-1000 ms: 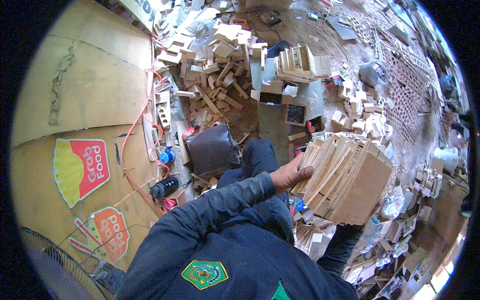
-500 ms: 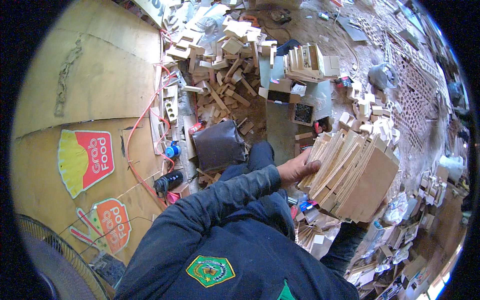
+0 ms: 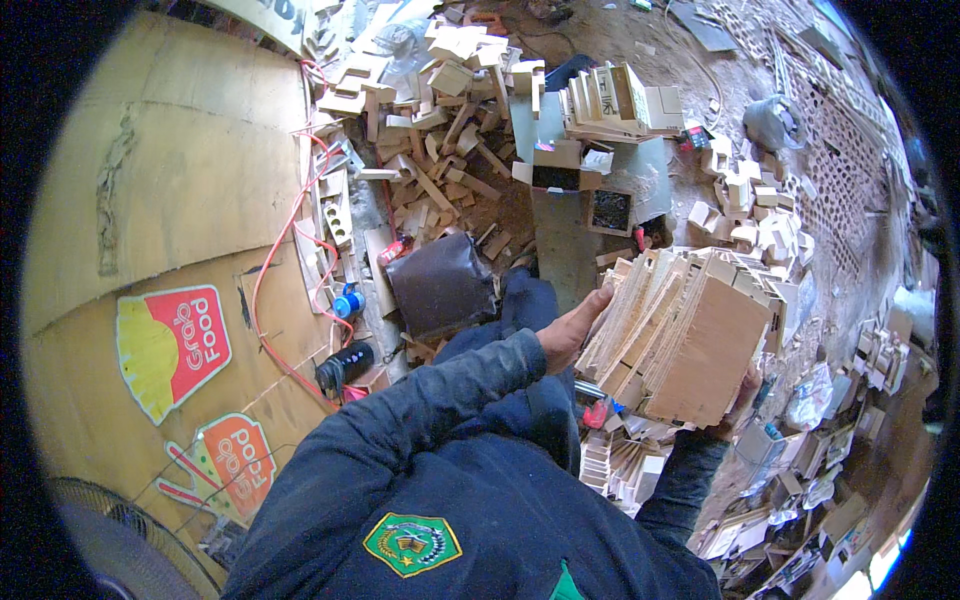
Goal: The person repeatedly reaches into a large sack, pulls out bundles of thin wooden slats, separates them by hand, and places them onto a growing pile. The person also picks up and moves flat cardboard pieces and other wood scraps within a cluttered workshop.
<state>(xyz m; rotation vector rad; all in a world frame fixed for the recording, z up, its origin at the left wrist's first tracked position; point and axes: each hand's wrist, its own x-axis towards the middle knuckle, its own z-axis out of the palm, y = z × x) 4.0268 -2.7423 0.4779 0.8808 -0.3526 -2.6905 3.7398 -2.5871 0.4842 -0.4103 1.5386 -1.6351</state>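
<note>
A thick stack of thin plywood pieces (image 3: 705,345) is held up in front of my body, right of the middle. My left hand (image 3: 575,328) presses against the stack's left side, its thumb up along the edges. On the right side of the stack my right hand (image 3: 742,398) grips it from beside and below, its fingers mostly hidden behind the wood. The pieces stand on edge, leaning and slightly fanned, with one broad brown face toward the lower right.
Ahead is a heap of wood offcuts (image 3: 440,170). A dark brown padded block (image 3: 443,285) lies near my leg. Beyond it stand an open box of dark bits (image 3: 610,211) and more stacked boards (image 3: 607,105). A red hose (image 3: 265,290) runs along the left, near a black bottle (image 3: 343,368).
Both hands have shifted the stack slightly left. It has turned a little, and its broad face shows more squarely. My right hand's fingers show more at its edge.
</note>
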